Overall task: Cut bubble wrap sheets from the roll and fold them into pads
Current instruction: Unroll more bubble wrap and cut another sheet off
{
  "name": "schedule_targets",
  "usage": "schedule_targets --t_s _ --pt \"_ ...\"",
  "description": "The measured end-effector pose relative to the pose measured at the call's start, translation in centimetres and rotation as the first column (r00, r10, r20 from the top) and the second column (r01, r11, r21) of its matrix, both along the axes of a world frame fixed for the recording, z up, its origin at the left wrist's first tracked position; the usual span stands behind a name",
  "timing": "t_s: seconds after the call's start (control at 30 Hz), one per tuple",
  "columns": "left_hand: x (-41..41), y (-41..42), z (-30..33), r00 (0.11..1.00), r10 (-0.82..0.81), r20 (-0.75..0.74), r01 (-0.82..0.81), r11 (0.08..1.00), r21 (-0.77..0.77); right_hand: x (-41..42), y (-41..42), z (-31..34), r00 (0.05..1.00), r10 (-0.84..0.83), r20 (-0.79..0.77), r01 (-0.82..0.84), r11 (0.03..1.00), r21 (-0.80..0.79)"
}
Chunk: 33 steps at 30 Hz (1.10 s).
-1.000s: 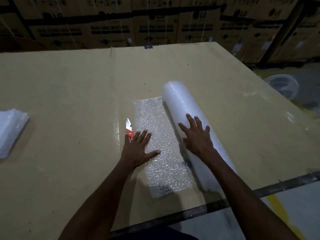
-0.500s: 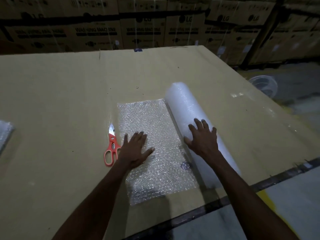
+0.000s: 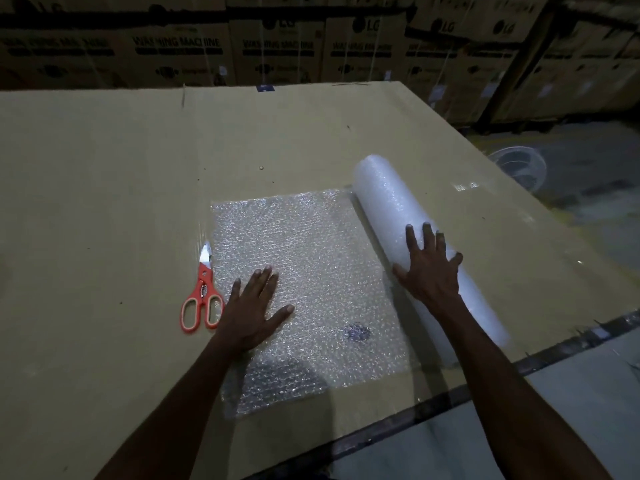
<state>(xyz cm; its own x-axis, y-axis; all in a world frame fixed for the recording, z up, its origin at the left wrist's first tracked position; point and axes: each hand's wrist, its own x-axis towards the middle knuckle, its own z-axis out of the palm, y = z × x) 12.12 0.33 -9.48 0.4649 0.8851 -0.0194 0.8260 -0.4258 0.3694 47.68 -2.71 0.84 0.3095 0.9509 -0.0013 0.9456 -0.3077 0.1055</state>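
Closest to the table's near edge, the person's two forearms reach out over a broad cardboard-covered table. The left hand lies flat, fingers straight and slightly spread, palm pressing down on the near left part of the unrolled bubble wrap sheet. The sheet spreads out flat beyond the fingertips and to the thumb side, its near edge hanging close to the table's front rim, with a small dark smudge showing through it just past the thumb. On the little-finger side of that hand, just beside it and off the sheet's left edge, a pair of orange-handled scissors lies closed on the cardboard, blades pointing away from the person. The right hand rests on top of the bubble wrap roll, fingers straight and splayed over its curve, holding nothing in a grip. The roll lies along the sheet's right edge, joined to it, and stretches well beyond the fingertips toward the far side. Farther right, off the table, a clear plastic basin sits on the floor. At the back, stacked cardboard cartons printed with "WASHING MACHINE" line the wall in dim light.
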Motion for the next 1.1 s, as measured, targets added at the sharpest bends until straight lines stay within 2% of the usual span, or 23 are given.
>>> schedule_targets --t_s 0.33,0.47,0.57,0.73,0.87,0.97,1.1 --pt "0.1 0.0 -0.1 1.0 0.002 -0.03 -0.003 1.0 -0.019 0.1 -0.3 -1.8 1.0 0.016 0.025 -0.017 1.0 0.019" --pt "0.1 0.1 0.4 1.0 -0.007 -0.025 0.006 0.999 -0.038 -0.1 0.4 -1.0 0.999 0.051 0.007 -0.052 0.996 0.074" --pt "-0.3 -0.3 0.8 0.999 0.002 0.032 -0.001 1.0 -0.028 -1.8 0.7 -0.2 0.991 0.132 0.012 -0.132 0.976 0.174" --pt "-3.5 -1.0 1.2 0.989 0.084 0.118 -0.094 0.992 0.08 -8.3 1.7 0.2 0.947 0.262 -0.185 -0.202 0.935 0.291" --pt "-8.1 -2.0 1.5 0.979 0.173 0.106 -0.187 0.972 0.142 -15.3 1.5 -1.2 0.84 0.386 -0.381 -0.285 0.912 0.296" --pt "-11.7 -2.7 1.4 0.967 0.242 0.076 -0.249 0.962 0.108 -21.4 1.0 -2.1 0.747 0.391 -0.538 -0.298 0.92 0.254" --pt "-15.8 -3.5 1.0 0.946 0.319 0.059 -0.322 0.944 0.067 -28.9 1.0 -2.3 0.658 0.292 -0.694 -0.236 0.955 0.179"
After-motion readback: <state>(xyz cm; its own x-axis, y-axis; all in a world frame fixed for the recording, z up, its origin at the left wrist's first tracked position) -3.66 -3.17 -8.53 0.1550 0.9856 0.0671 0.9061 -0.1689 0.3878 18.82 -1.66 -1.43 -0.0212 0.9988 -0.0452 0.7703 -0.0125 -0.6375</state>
